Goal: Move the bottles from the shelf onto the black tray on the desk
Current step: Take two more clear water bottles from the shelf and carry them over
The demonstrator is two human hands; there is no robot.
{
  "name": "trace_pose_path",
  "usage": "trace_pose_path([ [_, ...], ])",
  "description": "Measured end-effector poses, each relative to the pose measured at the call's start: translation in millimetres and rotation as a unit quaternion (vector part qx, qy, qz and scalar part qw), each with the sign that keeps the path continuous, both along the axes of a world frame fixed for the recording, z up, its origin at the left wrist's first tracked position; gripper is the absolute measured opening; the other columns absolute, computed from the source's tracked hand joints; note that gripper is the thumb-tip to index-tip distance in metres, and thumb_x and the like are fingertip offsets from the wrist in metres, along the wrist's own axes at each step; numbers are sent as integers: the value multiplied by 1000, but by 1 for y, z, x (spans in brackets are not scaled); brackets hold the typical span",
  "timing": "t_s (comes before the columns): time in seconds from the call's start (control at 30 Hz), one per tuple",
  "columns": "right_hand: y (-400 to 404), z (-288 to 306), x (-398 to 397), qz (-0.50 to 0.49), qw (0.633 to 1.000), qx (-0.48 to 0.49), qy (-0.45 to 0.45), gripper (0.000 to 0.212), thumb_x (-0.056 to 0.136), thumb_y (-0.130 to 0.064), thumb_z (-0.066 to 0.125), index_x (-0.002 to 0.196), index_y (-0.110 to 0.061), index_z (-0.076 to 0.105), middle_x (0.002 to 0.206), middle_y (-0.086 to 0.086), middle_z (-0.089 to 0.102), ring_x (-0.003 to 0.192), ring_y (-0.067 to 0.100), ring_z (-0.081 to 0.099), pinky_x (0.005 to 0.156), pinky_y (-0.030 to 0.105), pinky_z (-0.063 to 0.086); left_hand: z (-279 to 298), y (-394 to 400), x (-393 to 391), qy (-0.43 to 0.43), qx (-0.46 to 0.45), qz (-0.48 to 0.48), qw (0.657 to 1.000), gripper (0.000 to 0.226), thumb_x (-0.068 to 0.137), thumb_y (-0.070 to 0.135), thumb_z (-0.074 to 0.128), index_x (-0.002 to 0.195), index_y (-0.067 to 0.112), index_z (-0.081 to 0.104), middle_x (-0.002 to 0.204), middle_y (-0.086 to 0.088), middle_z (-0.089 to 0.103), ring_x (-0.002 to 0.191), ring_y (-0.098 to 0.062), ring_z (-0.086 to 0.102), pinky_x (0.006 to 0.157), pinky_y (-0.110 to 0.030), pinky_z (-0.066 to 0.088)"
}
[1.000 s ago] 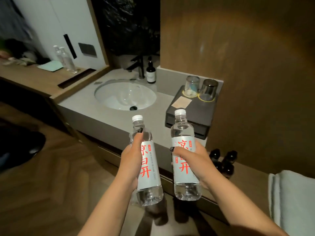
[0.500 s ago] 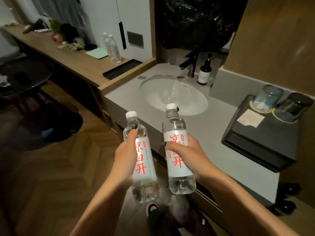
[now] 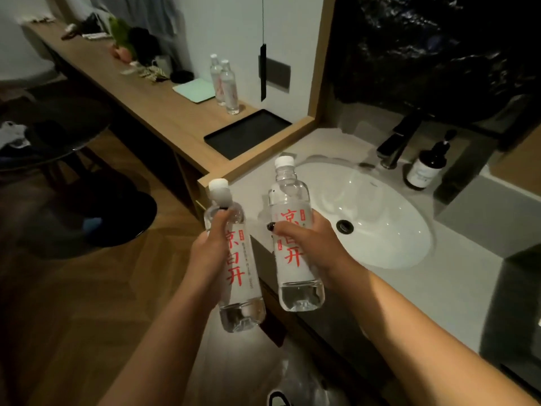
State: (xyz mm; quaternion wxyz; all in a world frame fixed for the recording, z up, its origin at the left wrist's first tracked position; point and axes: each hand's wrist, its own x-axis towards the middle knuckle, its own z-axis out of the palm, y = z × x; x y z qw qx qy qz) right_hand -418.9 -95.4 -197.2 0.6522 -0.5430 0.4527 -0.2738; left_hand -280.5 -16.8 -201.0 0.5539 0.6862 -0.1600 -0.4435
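Swung nearer into view, the black tray [image 3: 247, 133] waits on the bench as left hand [image 3: 209, 253] and right hand [image 3: 310, 244] clamp two full, likely heavy, slick-sided bottles [image 3: 289, 238] mid-label.

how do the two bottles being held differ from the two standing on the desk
The held bottles are off any surface, one gripped in the left hand and one in the right hand; the desk bottles stand untouched on the wood beside the black tray. Held ones tilt slightly; desk ones stand upright. All share white caps and red-lettered labels.
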Motion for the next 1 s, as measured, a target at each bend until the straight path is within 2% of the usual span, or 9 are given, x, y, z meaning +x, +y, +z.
trace_pose_path([
  [0.17,-31,-2,64,32,999,3,-3,37,81,-19,69,113,-12,52,96,15,67,77,23,67,63,32,56,-1,-34,66,9,10,-4,1000,50,88,59,46,93,11,60,55,-1,65,46,-13,63,43,-22,48],
  [0.27,-48,-7,113,14,1000,-6,22,30,81,-23,69,105,-21,52,91,5,66,79,20,67,64,32,55,-5,-53,116,6,23,-11,1000,52,86,61,45,96,12,59,63,-5,66,52,-17,64,52,-26,50],
  [0.37,-61,-10,165,-13,1000,4,28,32,80,-27,70,104,-26,49,93,3,64,80,20,66,65,32,55,-7,-74,170,3,33,-22,999,53,85,61,48,99,11,59,71,-9,66,55,-19,64,51,-27,51],
  [0.53,-83,-10,249,-42,998,24,32,40,78,-28,71,111,-28,48,96,1,65,80,19,67,66,33,57,-5,-107,258,0,52,-36,998,56,87,61,45,103,9,59,73,-11,65,55,-20,65,45,-25,51],
  [0.67,-106,-11,304,-54,998,28,20,41,78,-29,72,111,-28,48,99,3,65,85,21,67,74,39,58,-5,-139,313,-8,54,-31,998,59,86,61,47,105,7,61,74,-11,65,58,-21,64,49,-26,51],
  [0.77,-132,-10,338,-48,999,17,19,34,78,-28,71,102,-32,47,97,1,64,84,20,67,70,35,57,-5,-169,349,-3,55,-42,998,59,87,60,48,107,6,61,76,-13,65,60,-22,64,51,-27,51],
  [0.9,-180,-10,380,-53,998,10,17,40,78,-24,71,111,-24,48,94,3,64,79,17,67,62,28,55,-10,-215,395,7,53,-50,997,59,85,62,48,103,7,60,72,-11,65,59,-22,65,54,-29,51],
  [1.0,-224,-15,412,-58,998,15,12,37,77,-19,72,108,-21,51,91,4,66,73,16,68,58,27,56,-12,-258,427,20,55,-58,997,53,87,60,47,96,9,57,65,-8,62,55,-20,63,49,-25,49],
])
